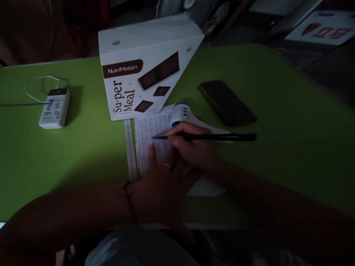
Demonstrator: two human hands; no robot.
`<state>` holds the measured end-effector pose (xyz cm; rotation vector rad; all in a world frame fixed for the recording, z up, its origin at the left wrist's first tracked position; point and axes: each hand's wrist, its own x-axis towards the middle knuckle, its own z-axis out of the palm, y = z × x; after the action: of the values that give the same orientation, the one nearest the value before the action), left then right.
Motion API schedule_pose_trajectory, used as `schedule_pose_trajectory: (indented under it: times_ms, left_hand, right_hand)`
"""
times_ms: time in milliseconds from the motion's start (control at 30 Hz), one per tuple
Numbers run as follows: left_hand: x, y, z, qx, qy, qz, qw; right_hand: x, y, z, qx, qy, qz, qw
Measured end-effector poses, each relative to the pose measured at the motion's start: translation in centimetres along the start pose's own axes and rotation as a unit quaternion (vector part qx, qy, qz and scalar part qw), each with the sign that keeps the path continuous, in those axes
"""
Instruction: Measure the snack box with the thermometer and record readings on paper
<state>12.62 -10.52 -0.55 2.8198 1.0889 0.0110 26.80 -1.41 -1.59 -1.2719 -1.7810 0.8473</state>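
My right hand (194,142) pinches a black pen (222,137), its tip touching or just above a sheet of paper (145,129) filled with rows of small writing. The pen lies nearly level, its tail pointing right. My left hand (163,184) rests on the paper with fingers spread, holding nothing. A ring and a wrist cord show on it. Partly behind my right hand lies a white device with blue trim (181,112), on the paper's top edge. My hands hide much of the sheet's lower right.
A white NutriMotion box (116,88) stands behind the paper on the green table (91,147). Beside the paper runs a pale strip (130,151). A dark phone (227,103) lies to the right. At left sits a white power bank (55,111) with a cable (26,87).
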Motion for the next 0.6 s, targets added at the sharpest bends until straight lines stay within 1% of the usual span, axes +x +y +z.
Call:
schedule_pose_trajectory:
  times_ms: [100,200,300,433,600]
  left_hand:
    - [0.06,0.02,0.21,0.002,0.008,0.001,1.000]
    - [0.16,0.03,0.32,-0.004,-0.006,0.000,1.000]
    - [0.19,0.02,0.28,-0.004,-0.002,0.001,1.000]
    - [0.12,0.00,0.13,-0.003,0.003,-0.001,1.000]
    - [0.07,-0.08,-0.19,-0.005,-0.009,0.003,1.000]
  right_hand:
    - [-0.01,-0.09,0.05,0.003,0.009,0.005,1.000]
    - [-0.01,-0.17,0.09,0.003,0.014,-0.011,1.000]
    - [0.00,-0.25,0.04,-0.003,0.005,-0.020,1.000]
    - [0.02,-0.37,-0.08,-0.003,0.002,-0.020,1.000]
    - [-0.02,-0.36,-0.04,0.007,0.010,-0.006,1.000]
